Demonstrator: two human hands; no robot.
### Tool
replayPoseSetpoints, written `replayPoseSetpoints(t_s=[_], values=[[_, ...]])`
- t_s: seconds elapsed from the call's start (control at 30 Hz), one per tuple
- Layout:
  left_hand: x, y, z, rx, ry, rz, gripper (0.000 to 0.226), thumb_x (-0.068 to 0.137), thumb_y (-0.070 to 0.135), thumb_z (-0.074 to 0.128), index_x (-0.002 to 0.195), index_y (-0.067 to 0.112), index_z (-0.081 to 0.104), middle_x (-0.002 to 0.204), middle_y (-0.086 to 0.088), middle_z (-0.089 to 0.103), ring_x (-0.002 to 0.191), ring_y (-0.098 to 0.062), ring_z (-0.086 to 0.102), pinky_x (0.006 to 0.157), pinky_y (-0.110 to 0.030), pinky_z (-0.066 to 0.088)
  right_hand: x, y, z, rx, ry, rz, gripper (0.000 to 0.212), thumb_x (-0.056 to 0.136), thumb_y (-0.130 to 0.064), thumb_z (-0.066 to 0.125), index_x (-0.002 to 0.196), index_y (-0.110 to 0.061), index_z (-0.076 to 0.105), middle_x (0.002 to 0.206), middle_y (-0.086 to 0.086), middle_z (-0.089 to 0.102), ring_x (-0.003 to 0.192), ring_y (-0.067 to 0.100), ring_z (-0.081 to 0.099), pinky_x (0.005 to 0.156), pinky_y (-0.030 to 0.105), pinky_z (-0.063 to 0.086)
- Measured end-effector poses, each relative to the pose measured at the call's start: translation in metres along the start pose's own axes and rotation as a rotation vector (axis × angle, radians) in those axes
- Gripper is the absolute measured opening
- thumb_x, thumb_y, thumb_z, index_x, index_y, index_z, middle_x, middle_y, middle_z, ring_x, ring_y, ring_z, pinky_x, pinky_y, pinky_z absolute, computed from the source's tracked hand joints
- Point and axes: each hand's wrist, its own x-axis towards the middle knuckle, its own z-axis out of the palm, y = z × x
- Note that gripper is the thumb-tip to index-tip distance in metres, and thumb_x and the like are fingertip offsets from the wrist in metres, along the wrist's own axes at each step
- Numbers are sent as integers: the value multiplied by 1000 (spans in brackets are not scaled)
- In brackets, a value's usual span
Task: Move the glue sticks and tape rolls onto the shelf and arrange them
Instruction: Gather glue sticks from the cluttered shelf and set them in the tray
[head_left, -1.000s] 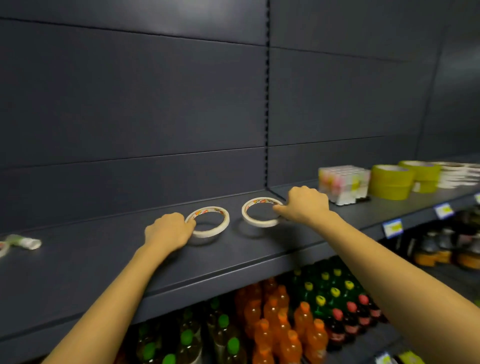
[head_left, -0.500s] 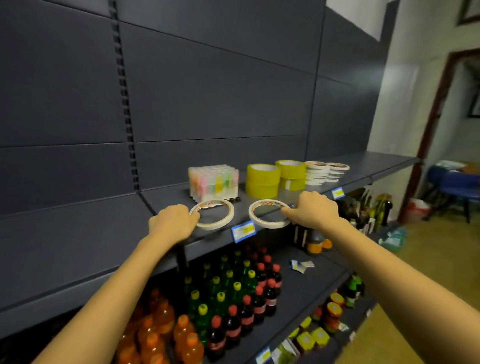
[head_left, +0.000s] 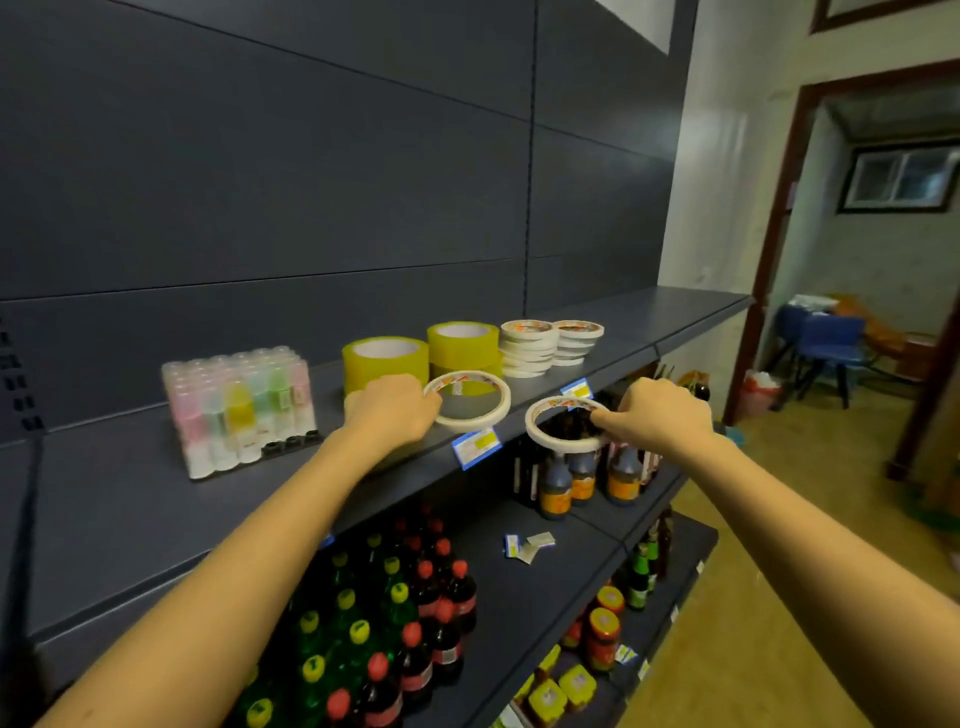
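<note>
A shrink-wrapped pack of glue sticks (head_left: 239, 410) in pastel colours stands upright at the left of a dark grey shop shelf (head_left: 119, 499). Just to its right are two fat yellow tape rolls (head_left: 384, 358), one behind the other. Beyond them are two stacks of thin white tape rolls (head_left: 527, 345), side by side and touching.

In front of the yellow rolls, the person's left hand (head_left: 389, 410) has its fingers curled over the left rim of a thin white tape ring (head_left: 470, 425). It holds the ring flat over the shelf's front edge, just above a blue price tag (head_left: 475, 447). Whether the ring rests on the shelf cannot be told.

To the right, the right hand (head_left: 657, 415) pinches the right rim of a second white tape ring (head_left: 563, 444) between thumb and fingertips. That ring is in the air, out past the shelf's front edge. Dark sauce bottles (head_left: 566, 478) on the shelf below show through its hole.

Lower down, soda bottles (head_left: 405, 623) with green, yellow and red caps fill the bottom shelves. At far right, a doorway opens on a room with a blue chair (head_left: 826, 343).
</note>
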Motion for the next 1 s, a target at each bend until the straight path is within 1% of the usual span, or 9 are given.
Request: replayPoseSetpoints(t_s=[0.07, 0.2, 0.27, 0.37, 0.47, 0.53, 0.67, 0.8, 1.0], values=[[26, 20, 7, -16, 12, 14, 43, 98, 39, 33, 95, 7, 60, 117, -18, 60, 107, -36, 54, 75, -34, 35, 24, 17, 1, 2, 13, 17, 52, 82, -55, 56, 56, -11, 51, 53, 2, 48, 50, 18, 45, 47, 22, 31], [75, 57, 18, -12, 19, -1, 39, 96, 32, 36, 109, 5, 61, 122, -18, 59, 111, -35, 53, 84, -35, 40, 77, 44, -1, 3, 2, 35, 55, 82, -59, 55, 69, -6, 67, 63, 4, 57, 59, 21, 54, 52, 26, 38], [98, 72, 23, -1, 38, 1, 36, 95, 30, 37, 110, 8, 61, 121, -16, 59, 111, -34, 54, 84, -34, 40, 103, 57, 2, -7, 32, 34, 55, 82, -59, 54, 73, -7, 69, 63, 4, 56, 63, 23, 56, 54, 27, 39], [125, 93, 30, 67, 78, 33, 28, 96, 27, 37, 100, 12, 60, 113, -13, 63, 102, -30, 57, 74, -30, 35, 136, 74, 10, -2, 41, 22, 53, 82, -58, 54, 69, -8, 67, 60, 3, 53, 62, 23, 54, 54, 27, 39], [144, 112, 33, 84, 58, 18, 21, 96, 24, 37, 87, 14, 53, 109, -13, 63, 95, -30, 55, 70, -31, 35, 163, 85, 17, 16, 26, 4, 52, 83, -58, 53, 71, -9, 67, 62, 2, 56, 64, 23, 56, 59, 28, 42], [158, 124, 32, 97, 73, -11, 24, 97, 27, 35, 83, 14, 50, 107, -12, 62, 88, -28, 52, 71, -32, 35, 183, 90, 18, 30, 40, -1, 51, 83, -57, 53, 71, -9, 66, 65, 3, 56, 68, 25, 57, 62, 29, 44], [185, 136, 34, 133, 110, -107, 22, 97, 28, 38, 83, 14, 50, 102, -9, 62, 86, -27, 53, 73, -33, 36, 225, 96, 22, 58, 45, -53, 49, 82, -55, 54, 80, -10, 72, 71, 5, 58, 71, 26, 57, 64, 30, 44], [210, 147, 40, 152, 100, -224, 18, 95, 27, 41, 87, 15, 52, 96, -6, 58, 83, -24, 49, 73, -33, 36, 265, 98, 24, 87, 27, -126, 48, 83, -53, 54, 88, -9, 73, 74, 5, 58, 66, 24, 52, 60, 28, 39], [235, 161, 55, 325, 88, -360, 23, 92, 19, 44, 103, 11, 61, 110, -7, 64, 97, -26, 58, 74, -32, 35, 310, 93, 30, 149, -9, -262, 47, 82, -52, 56, 83, -9, 74, 63, 2, 54, 54, 17, 46, 50, 22, 32]])
